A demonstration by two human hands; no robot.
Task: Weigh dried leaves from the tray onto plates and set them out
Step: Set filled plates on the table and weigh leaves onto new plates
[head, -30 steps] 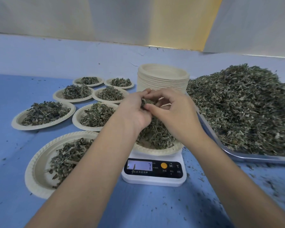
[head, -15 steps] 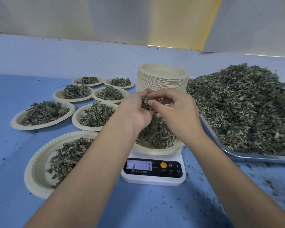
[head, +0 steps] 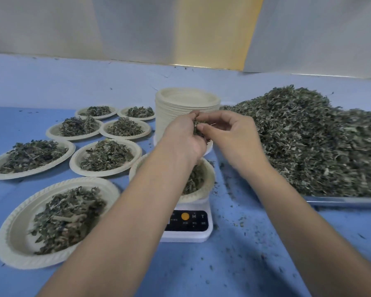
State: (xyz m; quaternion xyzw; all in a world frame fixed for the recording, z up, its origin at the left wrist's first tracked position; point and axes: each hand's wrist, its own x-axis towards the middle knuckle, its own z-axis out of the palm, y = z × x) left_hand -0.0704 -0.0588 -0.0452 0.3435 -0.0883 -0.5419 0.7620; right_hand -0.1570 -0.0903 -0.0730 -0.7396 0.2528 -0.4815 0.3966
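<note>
Grip of left hand (head: 183, 137) and right hand (head: 231, 133) pinching dried leaves (head: 198, 127), over plate (head: 210, 181) on scale (head: 187, 236), keys marked M, T

The right hand (head: 229, 136) has eased rightward, fingers looser, from the leaves (head: 196, 127) in the left hand (head: 183, 139); the left forearm now hides the scale (head: 188, 227) display.
</note>
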